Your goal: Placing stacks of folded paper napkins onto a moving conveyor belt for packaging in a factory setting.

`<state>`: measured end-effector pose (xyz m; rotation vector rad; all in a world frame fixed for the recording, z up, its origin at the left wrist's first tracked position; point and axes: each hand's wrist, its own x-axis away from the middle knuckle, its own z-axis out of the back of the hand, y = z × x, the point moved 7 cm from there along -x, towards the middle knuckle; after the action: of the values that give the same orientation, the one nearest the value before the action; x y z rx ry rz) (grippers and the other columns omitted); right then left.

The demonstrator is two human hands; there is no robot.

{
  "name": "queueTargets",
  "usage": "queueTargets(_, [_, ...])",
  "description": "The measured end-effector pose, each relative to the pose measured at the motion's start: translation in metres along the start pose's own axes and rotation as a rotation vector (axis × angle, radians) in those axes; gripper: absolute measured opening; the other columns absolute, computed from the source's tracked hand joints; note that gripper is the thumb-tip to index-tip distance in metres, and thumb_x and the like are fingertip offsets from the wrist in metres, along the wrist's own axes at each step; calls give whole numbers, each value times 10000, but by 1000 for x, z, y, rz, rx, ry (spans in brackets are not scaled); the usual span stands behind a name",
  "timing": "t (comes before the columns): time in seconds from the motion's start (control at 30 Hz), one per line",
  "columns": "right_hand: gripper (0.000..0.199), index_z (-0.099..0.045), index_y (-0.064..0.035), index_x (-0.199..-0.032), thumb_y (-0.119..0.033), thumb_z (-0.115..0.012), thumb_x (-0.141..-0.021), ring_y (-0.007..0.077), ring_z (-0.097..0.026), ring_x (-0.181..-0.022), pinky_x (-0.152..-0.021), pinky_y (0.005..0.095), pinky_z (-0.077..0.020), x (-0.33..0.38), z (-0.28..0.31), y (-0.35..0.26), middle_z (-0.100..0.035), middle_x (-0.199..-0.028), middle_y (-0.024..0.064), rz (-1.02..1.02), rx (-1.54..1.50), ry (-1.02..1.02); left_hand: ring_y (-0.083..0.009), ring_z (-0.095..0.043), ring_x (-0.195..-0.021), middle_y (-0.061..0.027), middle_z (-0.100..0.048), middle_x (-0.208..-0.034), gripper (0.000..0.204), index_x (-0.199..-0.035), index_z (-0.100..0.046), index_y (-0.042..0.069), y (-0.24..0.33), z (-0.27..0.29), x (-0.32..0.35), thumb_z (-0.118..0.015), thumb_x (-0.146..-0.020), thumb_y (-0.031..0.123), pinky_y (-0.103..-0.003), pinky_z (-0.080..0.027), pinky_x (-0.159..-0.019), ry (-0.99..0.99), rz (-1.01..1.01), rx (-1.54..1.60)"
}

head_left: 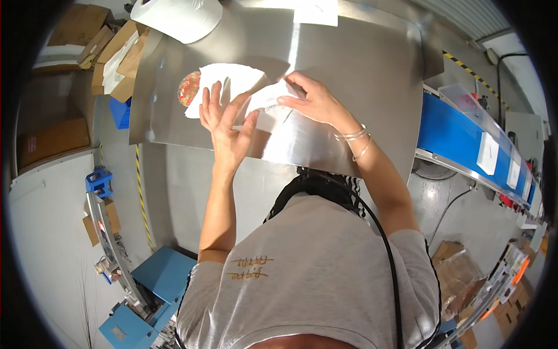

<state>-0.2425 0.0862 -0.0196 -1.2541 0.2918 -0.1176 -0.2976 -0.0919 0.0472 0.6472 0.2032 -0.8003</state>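
Note:
On the steel table (372, 75) lies a crumpled white sheet (247, 75), paper or thin plastic. At its left edge a round, flat, red-and-tan speckled thing (189, 88) is partly covered by it. My left hand (228, 129) rests over the sheet's near side with its fingers spread. My right hand (317, 99) pinches the upper right corner of a white printed piece (270, 100) between thumb and fingers. This piece slants up from beside my left fingertips; whether it joins the sheet, I cannot tell.
A large white roll (177, 18) stands at the table's far left, and a white paper (315, 11) lies at the far edge. Cardboard boxes (119, 55) are left of the table. On the right runs a blue conveyor belt (450, 131) with clear guards.

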Motion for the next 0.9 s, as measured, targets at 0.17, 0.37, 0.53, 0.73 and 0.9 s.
queueTargets(0.17, [338, -609, -85, -1046, -140, -759, -748, 228, -623, -814, -724, 327, -514, 38, 38, -55, -653, -890, 67, 156, 490, 275, -374, -323, -1350, -160, -431, -1402, 341, -1128, -652, 140, -15, 1, 5, -689, -794, 86, -499, -244, -1088, 82, -58, -105])
queueTargets(0.37, [446, -621, -95, -1066, -77, -784, -651, 220, -603, -785, -687, 324, -509, 75, 72, -90, -644, -859, 49, 274, 811, 421, -352, -360, -1327, -147, -469, -1364, 451, -1279, -543, 88, -9, -4, 4, -620, -836, 51, -479, -270, -1077, 136, -13, -149])
queueTargets(0.53, [420, -636, -68, -1071, -77, -785, -679, 213, -615, -756, -652, 302, -510, 102, 102, -91, -652, -842, 57, 243, 807, 485, -359, -415, -1285, -166, -511, -1324, 442, -1250, -579, 88, -6, -10, 2, -621, -816, 18, -480, -313, -1052, 108, -50, -185])
queueTargets(0.73, [302, -650, -16, -1073, -229, -710, -867, 43, -548, -728, -632, 210, -456, 156, 185, 15, -651, -842, -12, -430, -119, 557, -348, -464, -1238, -164, -540, -1289, 401, -1220, -617, 98, -12, 1, 7, -619, -827, 14, -457, -366, -1026, 110, -30, -196])
queueTargets(0.9, [443, -661, -16, -1066, -409, -683, -864, 121, -578, -803, -702, 275, -460, 263, 321, 121, -658, -913, 46, -657, 261, 732, -348, -483, -1213, -143, -566, -1247, 370, -1134, -668, 106, -4, -3, 7, -632, -796, -40, -420, -448, -963, 173, -102, -97])
